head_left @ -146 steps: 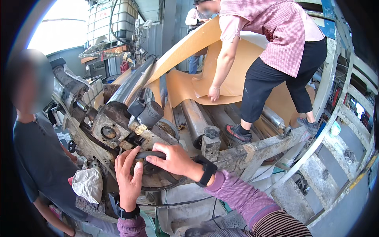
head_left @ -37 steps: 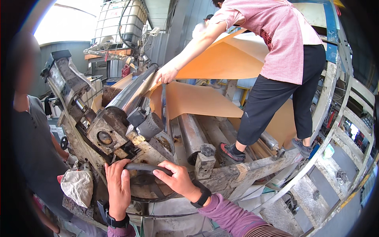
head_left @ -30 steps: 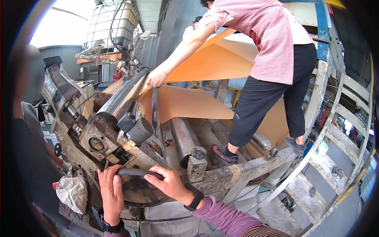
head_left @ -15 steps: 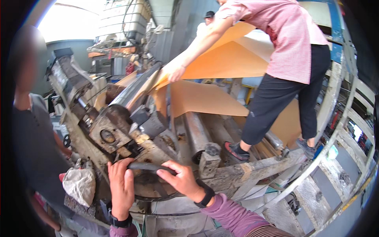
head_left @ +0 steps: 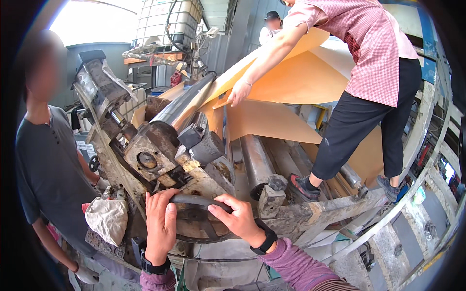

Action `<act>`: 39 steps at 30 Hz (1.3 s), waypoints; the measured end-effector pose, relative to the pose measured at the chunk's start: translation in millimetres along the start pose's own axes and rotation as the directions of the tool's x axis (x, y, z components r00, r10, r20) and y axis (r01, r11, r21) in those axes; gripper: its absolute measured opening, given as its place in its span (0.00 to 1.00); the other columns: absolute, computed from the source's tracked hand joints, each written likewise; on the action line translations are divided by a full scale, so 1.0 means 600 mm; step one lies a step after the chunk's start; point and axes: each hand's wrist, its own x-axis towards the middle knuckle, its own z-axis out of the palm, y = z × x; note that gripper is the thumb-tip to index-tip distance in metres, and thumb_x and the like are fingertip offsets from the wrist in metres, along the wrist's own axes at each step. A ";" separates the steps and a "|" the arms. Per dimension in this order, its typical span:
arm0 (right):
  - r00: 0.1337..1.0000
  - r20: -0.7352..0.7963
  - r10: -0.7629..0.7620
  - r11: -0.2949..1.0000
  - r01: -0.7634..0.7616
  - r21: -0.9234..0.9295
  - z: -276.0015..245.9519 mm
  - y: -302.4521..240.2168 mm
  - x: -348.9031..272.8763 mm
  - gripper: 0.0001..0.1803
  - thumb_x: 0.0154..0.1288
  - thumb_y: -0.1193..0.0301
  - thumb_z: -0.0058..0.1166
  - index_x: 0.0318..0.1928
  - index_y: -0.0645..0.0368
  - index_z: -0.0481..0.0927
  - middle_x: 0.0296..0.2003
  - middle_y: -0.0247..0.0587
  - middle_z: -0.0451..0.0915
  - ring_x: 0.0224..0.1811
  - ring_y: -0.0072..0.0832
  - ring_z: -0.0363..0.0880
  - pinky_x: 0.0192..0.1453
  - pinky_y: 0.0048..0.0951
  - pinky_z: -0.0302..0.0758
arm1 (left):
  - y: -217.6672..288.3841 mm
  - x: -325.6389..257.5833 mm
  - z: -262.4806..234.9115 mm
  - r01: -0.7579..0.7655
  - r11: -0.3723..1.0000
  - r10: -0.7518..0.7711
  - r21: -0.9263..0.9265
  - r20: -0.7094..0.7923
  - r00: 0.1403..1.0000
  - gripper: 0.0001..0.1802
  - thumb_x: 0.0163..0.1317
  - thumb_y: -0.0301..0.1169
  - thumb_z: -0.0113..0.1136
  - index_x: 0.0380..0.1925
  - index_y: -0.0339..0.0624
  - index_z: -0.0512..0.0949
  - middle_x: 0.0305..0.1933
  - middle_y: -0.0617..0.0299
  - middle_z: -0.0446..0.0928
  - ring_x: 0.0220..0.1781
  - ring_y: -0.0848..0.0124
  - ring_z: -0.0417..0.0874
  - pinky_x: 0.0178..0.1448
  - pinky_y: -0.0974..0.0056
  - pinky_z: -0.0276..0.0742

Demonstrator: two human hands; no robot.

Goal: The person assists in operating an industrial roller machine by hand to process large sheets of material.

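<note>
Handwheel: dark round metal handwheel (head_left: pixel 194 218) sitting lower centre, on rusty roller machine (head_left: pixel 160 155).
Left hand (head_left: pixel 160 225): fingers wrapping rim.
Right hand (head_left: pixel 238 218): curling over rim's top.
Room: grey cloth bundle (head_left: pixel 108 218) crowding left edge.

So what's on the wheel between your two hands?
Head view: only bare dark handwheel rim between the left hand and right hand; both grip it.

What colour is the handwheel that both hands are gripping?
Dark grey to black, a worn metal handwheel held by the left hand and right hand; head view.
</note>
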 end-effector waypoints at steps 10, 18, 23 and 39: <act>1.000 -0.002 0.012 1.000 -0.012 0.018 0.010 0.002 -0.002 0.14 0.64 0.63 0.63 0.39 0.62 0.81 0.25 0.38 0.78 0.25 0.17 0.72 0.30 0.23 0.70 | -0.005 -0.004 -0.005 0.013 1.000 -0.013 0.004 0.013 1.000 0.17 0.74 0.35 0.38 0.50 0.38 0.74 0.48 0.52 0.75 0.56 0.53 0.73 0.75 0.45 0.45; 1.000 -0.008 -0.003 1.000 0.003 0.027 0.006 0.005 -0.001 0.14 0.63 0.65 0.64 0.39 0.65 0.81 0.27 0.35 0.79 0.28 0.14 0.74 0.33 0.21 0.72 | 0.000 -0.003 -0.005 0.015 1.000 -0.015 -0.011 0.026 1.000 0.18 0.74 0.36 0.37 0.49 0.38 0.74 0.48 0.52 0.75 0.56 0.53 0.73 0.76 0.45 0.44; 1.000 0.002 0.013 1.000 -0.013 0.009 0.002 0.005 -0.005 0.15 0.62 0.66 0.65 0.40 0.66 0.80 0.27 0.36 0.81 0.29 0.13 0.75 0.33 0.21 0.72 | -0.001 -0.003 -0.001 0.015 0.999 -0.014 -0.032 0.021 1.000 0.18 0.74 0.36 0.38 0.49 0.38 0.74 0.47 0.53 0.74 0.55 0.53 0.73 0.75 0.44 0.44; 1.000 -0.005 0.021 1.000 -0.021 0.023 0.007 0.005 -0.004 0.15 0.64 0.61 0.63 0.40 0.61 0.81 0.25 0.42 0.79 0.24 0.21 0.73 0.31 0.25 0.72 | -0.001 -0.004 -0.008 0.027 1.000 -0.027 -0.014 0.031 0.999 0.18 0.74 0.36 0.37 0.49 0.38 0.74 0.47 0.51 0.74 0.56 0.53 0.73 0.75 0.45 0.46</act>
